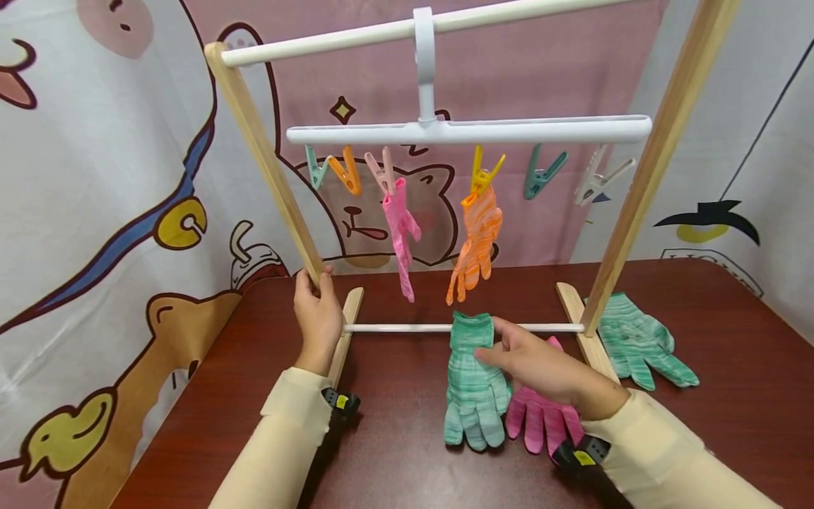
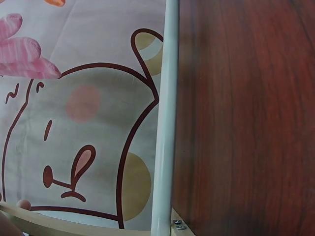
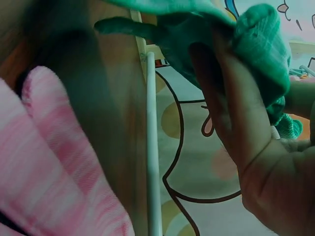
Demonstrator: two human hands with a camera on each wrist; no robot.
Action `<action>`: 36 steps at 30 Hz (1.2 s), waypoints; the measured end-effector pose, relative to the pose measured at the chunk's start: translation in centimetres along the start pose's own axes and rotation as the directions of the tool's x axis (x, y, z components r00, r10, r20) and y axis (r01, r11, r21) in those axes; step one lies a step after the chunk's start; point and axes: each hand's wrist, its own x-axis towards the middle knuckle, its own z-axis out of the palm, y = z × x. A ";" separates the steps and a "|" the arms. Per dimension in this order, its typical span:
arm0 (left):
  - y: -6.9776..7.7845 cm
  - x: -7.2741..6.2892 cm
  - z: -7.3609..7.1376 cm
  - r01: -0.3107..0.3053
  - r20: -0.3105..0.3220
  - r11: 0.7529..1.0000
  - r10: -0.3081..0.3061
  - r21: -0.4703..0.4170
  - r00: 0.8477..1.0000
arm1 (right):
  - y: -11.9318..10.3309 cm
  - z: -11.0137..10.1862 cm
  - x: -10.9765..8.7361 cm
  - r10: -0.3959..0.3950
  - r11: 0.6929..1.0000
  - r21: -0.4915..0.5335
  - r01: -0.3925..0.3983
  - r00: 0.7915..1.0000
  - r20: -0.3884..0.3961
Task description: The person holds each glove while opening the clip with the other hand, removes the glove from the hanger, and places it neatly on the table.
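My left hand (image 1: 318, 318) grips the lower part of the left wooden post (image 1: 270, 166) of a drying rack. With thumb and fingers, my right hand (image 1: 550, 371) pinches a green striped glove (image 1: 472, 385) near its cuff, in front of the rack's lower white bar (image 1: 397, 328). The glove's fingers point down. In the right wrist view the green glove (image 3: 266, 54) drapes over my fingers. Just under my right hand lies a pink glove (image 1: 543, 420), partly hidden by the hand and wrist.
From the rack's top bar hangs a white hanger (image 1: 470, 131) with several coloured clips. A pink clip holds a pink glove (image 1: 400, 237); a yellow clip (image 1: 485, 170) holds an orange glove (image 1: 475, 244). Another green glove (image 1: 642, 339) lies beyond the rack's right foot on the brown table (image 1: 394, 438).
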 end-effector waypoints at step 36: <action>0.0 -0.1 0.0 0.001 0.006 1.000 -0.001 0.020 1.000 | 1.6 -0.3 0.8 0.012 0.947 -0.311 -0.081 0.976 -0.218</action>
